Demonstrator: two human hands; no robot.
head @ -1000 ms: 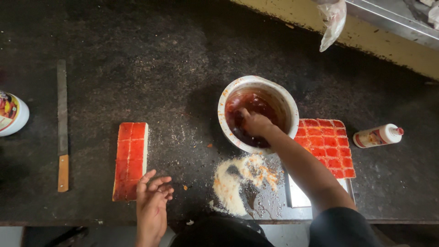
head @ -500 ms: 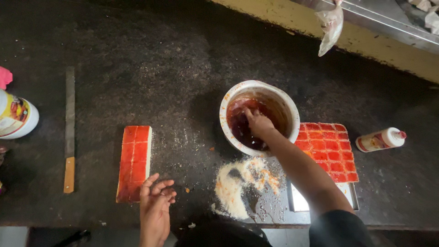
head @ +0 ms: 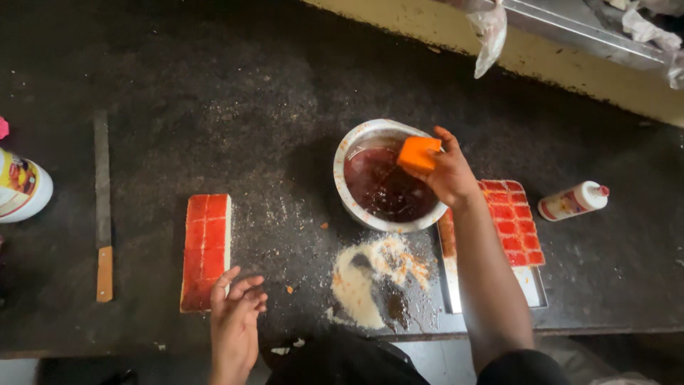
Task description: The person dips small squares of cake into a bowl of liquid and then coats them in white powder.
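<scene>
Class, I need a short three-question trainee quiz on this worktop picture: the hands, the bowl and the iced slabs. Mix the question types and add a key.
1. True or false: the right hand holds an orange block over the bowl.
2. What lies nearest the left hand? A) knife B) red-topped slab C) small bottle
3. Fill in: the liquid in the bowl is dark ____.

Key: 1 true; 2 B; 3 red.

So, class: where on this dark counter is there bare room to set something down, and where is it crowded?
Bare counter lies behind the knife and red slab, left of the bowl. It is crowded in front: crumb pile, tray of red squares, small bottle. The right hand holds an orange piece over the bowl.
</scene>
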